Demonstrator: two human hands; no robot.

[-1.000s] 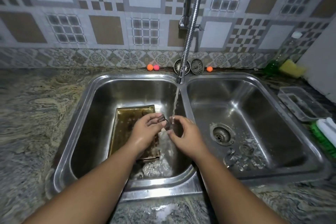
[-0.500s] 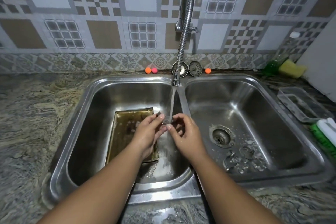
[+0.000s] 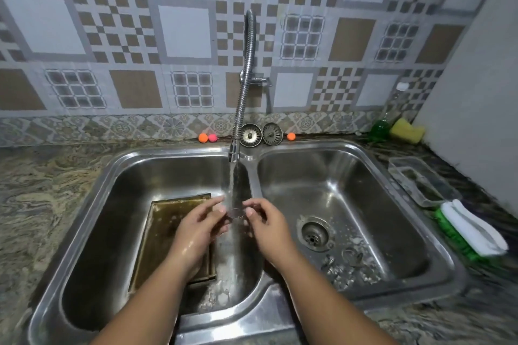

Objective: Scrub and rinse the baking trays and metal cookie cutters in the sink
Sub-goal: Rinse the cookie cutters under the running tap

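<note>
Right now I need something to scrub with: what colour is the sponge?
Yellow; the sponge shows best in the head view, at far right.

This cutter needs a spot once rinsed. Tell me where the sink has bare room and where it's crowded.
Free: right basin floor between drain and right wall; left basin strip between baking tray and left wall. Crowded: cookie cutters lie on the drain's near side; left hand and right hand meet under the water stream.

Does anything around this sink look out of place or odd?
Two sink strainers stand on edge against the wall behind the tap, and three small coloured balls lie beside them, which is unusual for a kitchen ledge.
</note>
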